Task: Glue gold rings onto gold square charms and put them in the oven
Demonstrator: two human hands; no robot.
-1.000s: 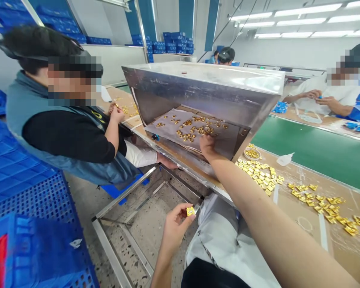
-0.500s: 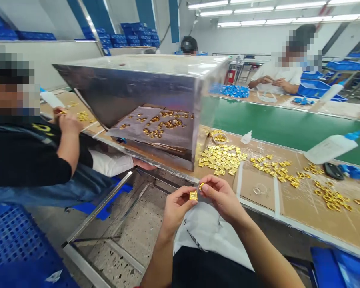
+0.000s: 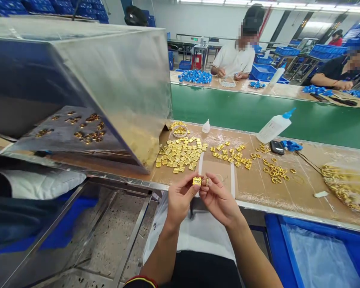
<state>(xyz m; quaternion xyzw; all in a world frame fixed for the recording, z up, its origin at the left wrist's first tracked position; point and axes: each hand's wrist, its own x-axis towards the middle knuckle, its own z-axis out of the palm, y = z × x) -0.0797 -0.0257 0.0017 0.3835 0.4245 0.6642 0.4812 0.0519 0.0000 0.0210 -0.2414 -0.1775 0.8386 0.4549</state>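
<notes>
My left hand (image 3: 180, 198) pinches a small square gold piece (image 3: 197, 181) between thumb and fingers. My right hand (image 3: 218, 199) pinches a small gold ring (image 3: 206, 182) right beside it; the two parts touch or nearly touch. Both hands hover at the near edge of the cardboard-covered worktable (image 3: 258, 188). Just beyond them lies a pile of square gold pieces (image 3: 180, 154), and further right loose gold rings (image 3: 274, 172).
A steel hood (image 3: 108, 80) stands at left over a tray with gold parts (image 3: 84, 132). A glue bottle (image 3: 274, 126), a small dropper (image 3: 206, 127) and a green conveyor belt (image 3: 258, 112) lie behind. People work across the belt. A blue crate (image 3: 318, 256) sits at lower right.
My right hand left the tray under the hood and came back to my left hand, now holding a ring against the square piece. The view swung to the right.
</notes>
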